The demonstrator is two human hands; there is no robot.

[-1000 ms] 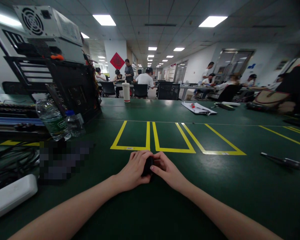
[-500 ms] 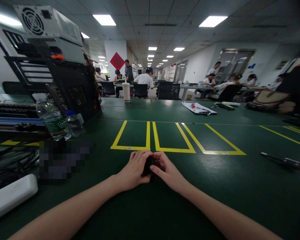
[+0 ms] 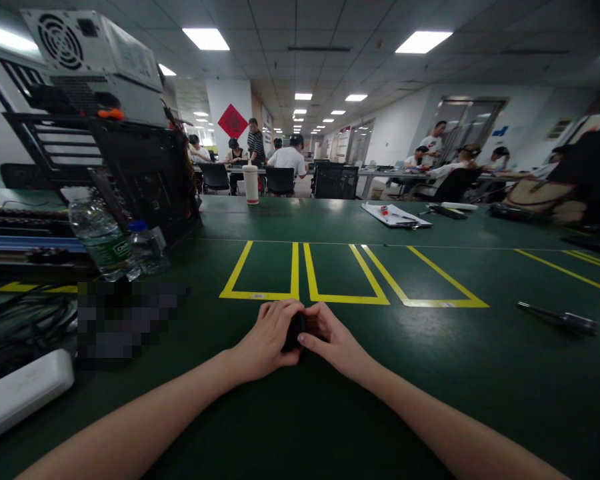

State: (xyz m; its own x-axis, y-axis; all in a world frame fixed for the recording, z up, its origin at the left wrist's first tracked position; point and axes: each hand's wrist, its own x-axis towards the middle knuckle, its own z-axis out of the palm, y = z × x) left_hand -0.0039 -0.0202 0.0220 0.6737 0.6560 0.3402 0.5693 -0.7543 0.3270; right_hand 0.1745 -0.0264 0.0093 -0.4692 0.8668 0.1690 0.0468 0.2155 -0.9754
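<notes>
A small dark rounded object [image 3: 293,331] stands on the green table [image 3: 300,420], mostly covered by my fingers, so its kind cannot be made out. My left hand [image 3: 270,337] wraps round it from the left, back of the hand upward and thumb low at the near side. From the right, my right hand [image 3: 333,337] grips it with curled fingers and the thumb on its near face. The fingertips of both hands meet over the top. Just beyond my hands lie yellow tape outlines [image 3: 345,299] on the tabletop.
At left are an open computer case [image 3: 145,173] with power supplies [image 3: 95,47] on top, plastic bottles [image 3: 100,233], black cables [image 3: 25,327] and a white power strip [image 3: 25,393]. A screwdriver [image 3: 557,319] lies right. Farther back are a white cup [image 3: 251,185] and clipboard [image 3: 393,215].
My hands keep the same hold on the dark object. The view has shifted very slightly. In the background at right, a standing person has moved a little to the right.
</notes>
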